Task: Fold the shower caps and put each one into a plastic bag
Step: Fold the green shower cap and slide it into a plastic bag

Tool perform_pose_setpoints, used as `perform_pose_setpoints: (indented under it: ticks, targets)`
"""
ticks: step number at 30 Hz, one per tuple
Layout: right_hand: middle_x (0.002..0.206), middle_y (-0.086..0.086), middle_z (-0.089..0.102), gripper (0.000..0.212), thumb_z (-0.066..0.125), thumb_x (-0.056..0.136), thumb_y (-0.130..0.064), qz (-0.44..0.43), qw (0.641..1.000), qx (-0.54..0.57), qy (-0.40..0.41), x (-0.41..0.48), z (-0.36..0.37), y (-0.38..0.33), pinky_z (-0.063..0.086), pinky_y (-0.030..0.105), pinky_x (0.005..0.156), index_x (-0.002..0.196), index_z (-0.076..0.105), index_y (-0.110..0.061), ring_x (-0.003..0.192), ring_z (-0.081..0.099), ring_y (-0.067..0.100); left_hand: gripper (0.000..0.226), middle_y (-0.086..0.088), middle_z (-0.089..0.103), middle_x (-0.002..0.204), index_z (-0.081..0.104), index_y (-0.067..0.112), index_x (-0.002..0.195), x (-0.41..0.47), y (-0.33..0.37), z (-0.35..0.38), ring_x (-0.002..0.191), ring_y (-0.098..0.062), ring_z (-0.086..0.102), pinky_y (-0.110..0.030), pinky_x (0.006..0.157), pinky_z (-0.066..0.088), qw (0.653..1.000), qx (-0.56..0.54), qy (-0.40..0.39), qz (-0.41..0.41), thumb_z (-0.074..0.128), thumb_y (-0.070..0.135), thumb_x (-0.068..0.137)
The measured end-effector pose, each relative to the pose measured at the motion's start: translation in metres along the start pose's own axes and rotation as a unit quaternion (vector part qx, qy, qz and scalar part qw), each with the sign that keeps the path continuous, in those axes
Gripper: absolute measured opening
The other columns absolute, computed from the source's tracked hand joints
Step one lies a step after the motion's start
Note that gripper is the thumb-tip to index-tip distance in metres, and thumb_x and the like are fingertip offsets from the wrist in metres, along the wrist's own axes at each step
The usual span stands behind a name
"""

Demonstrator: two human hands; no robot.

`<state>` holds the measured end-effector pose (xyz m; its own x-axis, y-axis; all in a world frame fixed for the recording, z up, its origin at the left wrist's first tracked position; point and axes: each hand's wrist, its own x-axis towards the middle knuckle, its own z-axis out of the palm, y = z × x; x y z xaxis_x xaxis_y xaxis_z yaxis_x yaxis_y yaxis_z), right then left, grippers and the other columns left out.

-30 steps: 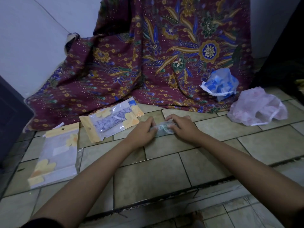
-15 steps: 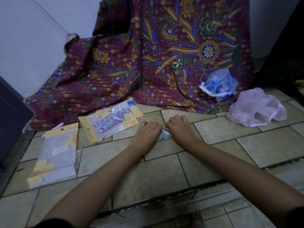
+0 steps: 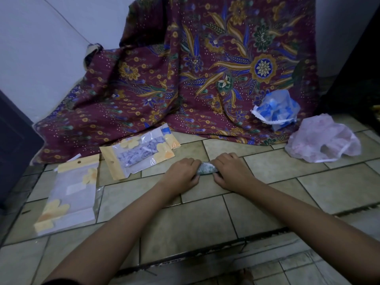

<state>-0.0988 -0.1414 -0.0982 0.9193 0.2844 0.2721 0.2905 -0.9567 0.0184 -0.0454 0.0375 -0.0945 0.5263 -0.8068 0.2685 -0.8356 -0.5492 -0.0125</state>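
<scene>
A small rolled-up shower cap point(image 3: 206, 168), greenish and clear, lies on the tiled floor between my hands. My left hand point(image 3: 182, 174) grips its left end and my right hand point(image 3: 230, 171) grips its right end, fingers curled over it. A plastic bag point(image 3: 141, 154) with yellow flower print holds a folded cap and lies to the left. A second flat bag point(image 3: 70, 192) with the same print lies further left. A blue shower cap point(image 3: 276, 109) and a pink shower cap point(image 3: 322, 138) sit loose at the right.
A maroon batik cloth point(image 3: 185, 79) drapes down the wall onto the floor behind everything. A dark object point(image 3: 14, 145) stands at the far left. A dark floor gap point(image 3: 205, 254) runs across in front of me.
My hands had pressed together over the cap, hiding most of it. They have since drawn apart a little, and the rolled cap shows between them.
</scene>
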Motion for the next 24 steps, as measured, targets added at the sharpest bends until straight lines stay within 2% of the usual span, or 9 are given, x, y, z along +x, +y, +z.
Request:
perform_pose_setpoints:
  ticks: [2,4,5,7,9,12,15,19,24]
  targets:
    - [0.073,0.007,0.064,0.021,0.053,0.069,-0.019,0.015,1.0,0.001,-0.01,0.003,-0.001,-0.006,0.047,0.029,0.064,0.081,0.067,-0.008,0.069,0.062,0.026,0.029,-0.016,0.062,0.074,0.063,0.0,0.096,0.003,0.003,-0.006,0.066,-0.032,0.061,-0.03,0.053,0.046,0.999,-0.017,-0.044,-0.013,0.05,0.014,0.074]
    - [0.094,0.015,0.062,0.022,0.055,0.079,-0.012,0.041,0.997,0.024,-0.053,0.008,-0.009,-0.013,0.041,0.035,0.079,0.098,0.061,-0.003,0.09,0.058,0.032,0.029,-0.021,0.062,0.088,0.059,-0.002,0.105,0.005,0.003,-0.01,0.08,-0.035,0.06,-0.037,0.063,0.046,0.996,-0.012,-0.068,-0.051,0.053,0.009,0.08]
    - [0.104,0.014,0.059,0.024,0.052,0.084,-0.014,0.046,0.996,0.016,-0.069,0.012,-0.011,-0.015,0.037,0.035,0.084,0.106,0.056,-0.005,0.099,0.055,0.03,0.026,-0.02,0.062,0.086,0.06,-0.002,0.102,0.005,0.004,-0.012,0.078,-0.034,0.06,-0.036,0.06,0.046,0.997,-0.004,-0.058,-0.045,0.053,0.009,0.079]
    - [0.112,0.01,0.056,0.026,0.05,0.086,-0.019,0.061,0.994,0.009,-0.095,0.018,-0.017,-0.019,0.033,0.035,0.088,0.111,0.051,-0.01,0.105,0.052,0.028,0.021,-0.013,0.059,0.066,0.062,0.003,0.082,0.005,0.005,-0.014,0.057,-0.029,0.059,-0.027,0.046,0.042,0.998,0.03,-0.046,0.003,0.045,0.012,0.073]
    - [0.11,0.009,0.056,0.026,0.054,0.084,-0.022,0.065,0.992,0.025,-0.109,0.023,-0.024,-0.025,0.033,0.035,0.087,0.108,0.048,-0.013,0.103,0.053,0.028,0.018,-0.006,0.054,0.057,0.055,0.008,0.077,0.003,0.0,-0.014,0.047,-0.023,0.053,-0.022,0.042,0.037,0.995,0.087,0.017,0.052,0.039,0.014,0.071]
    - [0.091,0.004,0.056,0.023,0.054,0.084,-0.022,0.084,0.98,0.119,-0.137,0.03,-0.033,-0.03,0.031,0.034,0.084,0.096,0.035,-0.016,0.094,0.054,0.026,0.01,-0.003,0.052,0.057,0.04,0.012,0.08,-0.003,-0.005,-0.024,0.048,-0.021,0.051,-0.025,0.045,0.038,0.983,0.138,0.094,0.081,0.038,0.007,0.071]
    - [0.071,-0.008,0.041,0.028,0.056,0.084,-0.019,0.096,0.957,0.215,-0.172,0.04,-0.042,-0.036,0.03,0.033,0.076,0.093,0.029,-0.015,0.079,0.045,0.021,0.015,-0.003,0.053,0.06,0.042,0.011,0.084,-0.015,-0.016,-0.031,0.051,-0.02,0.051,-0.026,0.049,0.039,0.968,0.178,0.152,0.089,0.038,0.002,0.073]
    - [0.072,-0.01,0.042,0.032,0.06,0.081,-0.017,0.089,0.938,0.302,-0.147,0.053,-0.042,-0.054,0.026,0.028,0.058,0.09,0.029,-0.017,0.066,0.043,0.014,0.018,-0.005,0.054,0.065,0.045,0.008,0.091,-0.037,-0.033,-0.042,0.055,-0.022,0.053,-0.028,0.05,0.042,0.964,0.198,0.161,0.068,0.042,0.001,0.075]
    - [0.073,-0.01,0.04,0.035,0.062,0.078,-0.017,0.054,0.934,0.331,-0.12,0.065,-0.035,-0.082,0.027,0.031,0.065,0.089,0.029,-0.017,0.072,0.043,0.019,0.02,-0.005,0.057,0.07,0.047,0.008,0.096,-0.068,-0.046,-0.054,0.061,-0.023,0.055,-0.031,0.056,0.045,0.961,0.23,0.147,0.039,0.041,0.003,0.078]
